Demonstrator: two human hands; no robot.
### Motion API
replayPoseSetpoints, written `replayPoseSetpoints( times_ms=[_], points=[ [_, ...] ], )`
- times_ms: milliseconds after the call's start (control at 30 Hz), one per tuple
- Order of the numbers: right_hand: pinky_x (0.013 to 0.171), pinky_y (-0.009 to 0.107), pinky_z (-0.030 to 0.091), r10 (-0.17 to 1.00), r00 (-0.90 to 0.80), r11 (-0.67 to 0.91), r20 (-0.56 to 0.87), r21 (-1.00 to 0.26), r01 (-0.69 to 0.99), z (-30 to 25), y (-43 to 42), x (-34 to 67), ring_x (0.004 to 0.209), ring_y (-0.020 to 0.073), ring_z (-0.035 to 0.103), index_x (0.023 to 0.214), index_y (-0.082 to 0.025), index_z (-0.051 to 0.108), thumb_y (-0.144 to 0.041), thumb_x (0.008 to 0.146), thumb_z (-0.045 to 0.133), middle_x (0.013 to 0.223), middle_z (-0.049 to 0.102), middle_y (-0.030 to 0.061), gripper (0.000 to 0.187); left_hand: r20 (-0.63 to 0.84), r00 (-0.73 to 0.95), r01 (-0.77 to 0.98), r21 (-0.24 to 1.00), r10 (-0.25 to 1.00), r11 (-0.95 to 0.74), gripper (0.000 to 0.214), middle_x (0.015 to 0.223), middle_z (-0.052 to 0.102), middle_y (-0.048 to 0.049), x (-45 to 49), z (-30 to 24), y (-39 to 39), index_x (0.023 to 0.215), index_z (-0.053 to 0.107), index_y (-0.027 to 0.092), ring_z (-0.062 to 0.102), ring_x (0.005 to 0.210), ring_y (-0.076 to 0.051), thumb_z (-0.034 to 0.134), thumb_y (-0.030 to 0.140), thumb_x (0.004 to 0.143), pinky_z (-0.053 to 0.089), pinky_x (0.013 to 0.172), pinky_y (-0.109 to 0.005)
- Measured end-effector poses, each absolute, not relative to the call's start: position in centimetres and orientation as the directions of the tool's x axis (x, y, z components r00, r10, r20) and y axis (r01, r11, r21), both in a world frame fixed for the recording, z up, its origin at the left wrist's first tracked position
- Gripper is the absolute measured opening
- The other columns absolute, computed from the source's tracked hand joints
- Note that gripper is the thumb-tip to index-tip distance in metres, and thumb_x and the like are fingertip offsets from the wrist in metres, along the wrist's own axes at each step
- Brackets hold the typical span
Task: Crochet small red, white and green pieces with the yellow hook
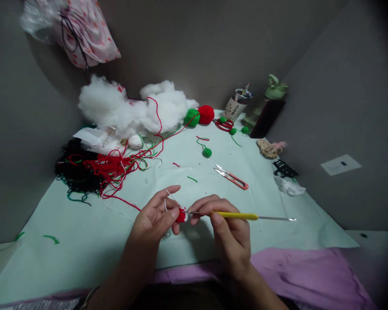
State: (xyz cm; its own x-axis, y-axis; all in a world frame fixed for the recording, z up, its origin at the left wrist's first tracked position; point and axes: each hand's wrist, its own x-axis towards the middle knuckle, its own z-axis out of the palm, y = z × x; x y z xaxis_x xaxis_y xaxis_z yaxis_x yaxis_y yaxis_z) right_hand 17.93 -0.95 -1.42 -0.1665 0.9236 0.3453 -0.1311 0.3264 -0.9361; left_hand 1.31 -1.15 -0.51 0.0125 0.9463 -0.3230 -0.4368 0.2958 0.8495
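Observation:
My left hand (158, 215) pinches a small red and white crochet piece (182, 215) between thumb and fingers. White yarn (172, 196) runs over its raised index finger down to the piece. In my right hand (228, 228) is a crochet hook (239, 215) with a yellow handle and a metal hook at either end. The near hook tip meets the white edge of the piece; whether it passes through a stitch is too small to tell. The other hook end points right. Both hands are close together above the pale green table cover (93, 241).
Thread snips (232, 177) lie beyond my hands, near a green ball (207, 152). Tangled red yarn (113, 168) and white stuffing (132, 107) are at left. Behind are green (192, 117) and red yarn balls (206, 114), red-handled scissors (224, 125), a pen cup (234, 107) and a bottle (261, 107).

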Motion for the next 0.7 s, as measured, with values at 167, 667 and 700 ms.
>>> replayPoseSetpoints(
  times_ms=[167,667,700],
  points=[
    [0.083,0.035,0.06,0.85,-0.25,0.501,0.463,-0.858,0.113,-0.6,-0.9,18.3,0.097,0.0201,0.071,0.11,-0.021,0.069,-0.015,0.106,0.046,0.101,0.074,0.008,0.024,-0.29,-0.092,-0.377,0.896,0.953,0.236,0.041,0.075,0.063,0.006,1.7,-0.7,-1.4,0.123,0.067,0.018,0.053,0.057,-0.009,0.076,0.026,0.084,0.046,0.06,-0.024],
    [0.069,0.033,0.064,0.734,-0.331,0.678,0.593,-0.603,0.421,-1.8,-1.8,18.0,0.082,0.0214,0.074,0.128,-0.033,0.073,-0.017,0.099,0.064,0.096,0.077,0.0044,0.035,-0.412,0.274,-0.569,0.659,0.869,0.492,0.072,0.062,0.053,0.0093,1.2,0.1,-1.5,0.142,0.061,0.018,0.034,0.045,-0.003,0.087,0.031,0.076,0.028,0.044,-0.017],
    [0.071,0.034,0.064,0.773,-0.283,0.634,0.568,-0.669,0.388,-1.5,-1.9,18.1,0.086,0.0214,0.073,0.128,-0.032,0.073,-0.016,0.099,0.062,0.098,0.076,0.0047,0.034,-0.411,0.317,-0.583,0.627,0.855,0.517,0.071,0.056,0.048,0.011,0.9,0.2,-1.4,0.142,0.061,0.015,0.031,0.043,-0.003,0.086,0.032,0.079,0.027,0.045,-0.017]
  ],
)
